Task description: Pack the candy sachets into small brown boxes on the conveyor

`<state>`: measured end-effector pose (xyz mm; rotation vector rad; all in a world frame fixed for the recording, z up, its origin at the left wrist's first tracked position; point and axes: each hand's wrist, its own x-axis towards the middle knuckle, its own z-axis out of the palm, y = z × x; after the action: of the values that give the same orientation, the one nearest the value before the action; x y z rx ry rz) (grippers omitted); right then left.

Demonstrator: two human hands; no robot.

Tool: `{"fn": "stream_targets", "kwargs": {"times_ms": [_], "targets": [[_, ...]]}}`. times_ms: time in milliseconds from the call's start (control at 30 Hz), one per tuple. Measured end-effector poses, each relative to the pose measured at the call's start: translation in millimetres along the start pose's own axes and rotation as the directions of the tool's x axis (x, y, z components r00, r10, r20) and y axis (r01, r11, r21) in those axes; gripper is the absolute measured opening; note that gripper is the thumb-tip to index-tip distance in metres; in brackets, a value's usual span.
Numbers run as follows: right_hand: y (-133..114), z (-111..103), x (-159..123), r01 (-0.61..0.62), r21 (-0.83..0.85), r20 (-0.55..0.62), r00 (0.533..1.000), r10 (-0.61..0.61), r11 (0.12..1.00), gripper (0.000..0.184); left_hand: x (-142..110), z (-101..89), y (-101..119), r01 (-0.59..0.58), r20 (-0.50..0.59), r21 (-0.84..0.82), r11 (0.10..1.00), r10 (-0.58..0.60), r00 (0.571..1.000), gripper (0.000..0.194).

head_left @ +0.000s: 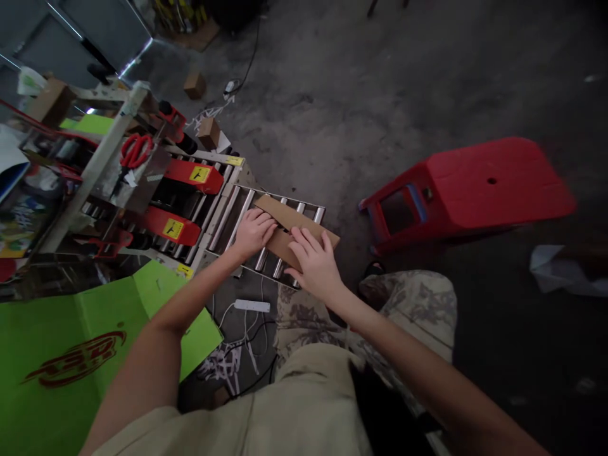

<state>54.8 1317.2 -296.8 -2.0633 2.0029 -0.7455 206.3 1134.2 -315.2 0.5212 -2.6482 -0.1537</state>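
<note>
A small brown cardboard box [294, 214] lies on the metal rollers [262, 258] of a short conveyor in front of me, its top flaps parted by a dark gap. My left hand [255, 233] grips its left end, with the fingers curled over the edge near the gap. Across the right end rests my right hand [314, 261], its fingers over a flap and its thumb lower at the near side. The box's underside and the parts beneath my hands are hidden.
A carton taping machine with red plates [173, 229] adjoins the conveyor on the left; red-handled scissors [136, 151] lie on it. A red plastic stool [498, 183] stands to the right. A green printed sheet [71, 342], a power strip [252, 306] and loose cables lie lower left.
</note>
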Motion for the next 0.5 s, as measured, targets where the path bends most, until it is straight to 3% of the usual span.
{"fn": "stream_targets", "kwargs": {"times_ms": [67,133,167,233,300,367,400,500], "targets": [[1,15,-6,-0.006,0.021,-0.036,0.999,0.007,1.0,0.064,-11,-1.2,17,0.141,-0.253,-0.067,0.988,-0.154,0.955,0.027],[6,19,-4,-0.024,0.111,-0.062,0.998,0.031,0.994,0.072,-18,-3.1,49,0.24,-0.368,-0.134,0.962,-0.273,0.889,0.038],[10,18,-1,-0.032,0.193,-0.078,0.996,0.047,0.981,0.075,-19,-2.9,68,0.239,-0.322,-0.148,0.96,-0.275,0.906,0.049],[17,13,3,-0.049,0.429,-0.101,0.99,0.101,0.902,0.081,-18,1.9,104,0.163,-0.067,-0.14,0.977,-0.173,0.983,0.074],[24,5,2,-0.034,0.672,-0.116,0.982,0.151,0.74,0.084,-12,10.7,124,0.092,0.155,-0.093,0.991,-0.077,0.985,0.097],[33,-6,-7,-0.013,0.798,-0.157,0.961,0.23,0.602,0.079,-6,15.3,119,0.08,0.227,-0.013,0.997,-0.075,0.971,0.103],[38,-13,-15,-0.006,0.814,-0.194,0.939,0.283,0.581,0.074,-5,12.8,109,0.087,0.233,0.023,0.996,-0.09,0.968,0.1],[56,-42,-53,-0.052,0.776,-0.307,0.84,0.448,0.628,0.069,-7,-14.8,73,0.16,0.192,0.069,0.985,-0.171,0.966,0.082]]}}
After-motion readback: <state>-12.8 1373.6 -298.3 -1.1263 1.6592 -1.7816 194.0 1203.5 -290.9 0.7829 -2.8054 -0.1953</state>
